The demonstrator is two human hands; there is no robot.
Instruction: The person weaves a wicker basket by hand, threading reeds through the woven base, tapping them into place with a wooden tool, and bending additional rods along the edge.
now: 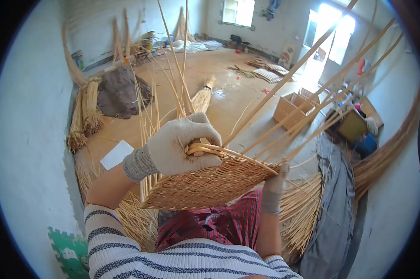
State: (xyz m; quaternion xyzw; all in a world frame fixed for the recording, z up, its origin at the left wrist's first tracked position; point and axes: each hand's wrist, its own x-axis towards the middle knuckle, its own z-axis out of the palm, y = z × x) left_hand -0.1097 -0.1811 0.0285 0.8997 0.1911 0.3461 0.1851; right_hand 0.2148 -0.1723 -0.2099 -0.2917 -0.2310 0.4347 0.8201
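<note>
A partly woven wicker basket of tan willow rods is tilted in front of my lap. Long unwoven willow rods stick up from its edge, fanning out to the right and upward. My left hand, in a pale knit glove, is closed around bent rods at the basket's upper edge, thumb and fingers wrapped about them. At the right corner, my gloved right hand grips the basket's edge; most of its fingers are hidden behind the weave.
Loose willow rods lie on both sides of my legs, partly on grey cloth. Bundles and a dark sheet lie at left. A cardboard box stands right. White paper rests on the floor.
</note>
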